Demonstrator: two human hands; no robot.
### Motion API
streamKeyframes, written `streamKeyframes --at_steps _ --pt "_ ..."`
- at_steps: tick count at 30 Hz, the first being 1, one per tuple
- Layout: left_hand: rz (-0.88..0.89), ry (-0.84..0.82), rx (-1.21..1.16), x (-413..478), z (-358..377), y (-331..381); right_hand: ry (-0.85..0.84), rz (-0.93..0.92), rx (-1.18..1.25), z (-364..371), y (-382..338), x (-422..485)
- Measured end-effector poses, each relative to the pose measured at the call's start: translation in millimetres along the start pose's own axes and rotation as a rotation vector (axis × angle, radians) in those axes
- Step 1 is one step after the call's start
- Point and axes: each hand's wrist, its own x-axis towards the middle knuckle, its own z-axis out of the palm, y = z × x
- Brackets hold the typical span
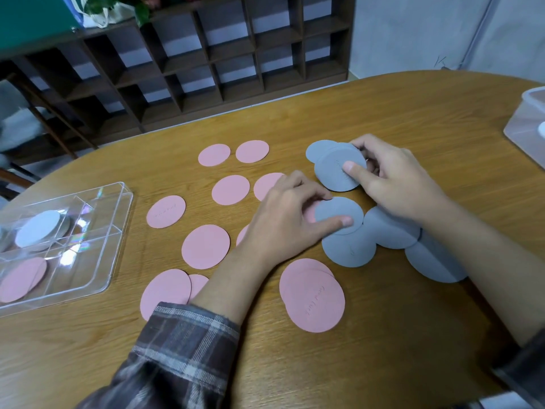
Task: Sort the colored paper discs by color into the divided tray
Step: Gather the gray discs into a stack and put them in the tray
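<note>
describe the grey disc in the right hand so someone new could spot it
On the wooden table, look right of the scattered pink discs to the grey cluster. The grey disc sits at its far end, pinched by the right hand. Unlike its flat neighbours, it looks tilted up, the thumb across its face.

Wood-grain bench (383,113) fills view, rounded far edge, light brown. Beyond far edge, dark wooden cubby shelf (206,63) runs left to right, open square compartments, pale wall showing through. On shelf top, far left: white tote bag (97,16), green leafy plant (141,7) just right of it. Green panel (29,16) behind bag. White wall (413,31) far right. Translucent plastic box (528,125) on bench at right edge, partly cut off. Far left, blurred grey shape behind dark wooden frame, can't tell what.
</note>
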Motion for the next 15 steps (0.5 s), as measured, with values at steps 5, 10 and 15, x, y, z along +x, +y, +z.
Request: streamKeyframes --at_steps 5,10,15 --pt "0.023 -0.045 0.037 0.1 -1.4 -2.4 0.047 0.045 0.015 -1.2 -1.4 0.3" --pt "-0.003 -0.082 0.071 0.4 -4.4 0.4 0.049 0.03 -0.01 0.3 -1.2 0.4" --pt "-0.06 0.031 -0.18 2.1 -7.6 2.7 0.059 0.034 -0.003 -0.6 -4.1 -0.3"
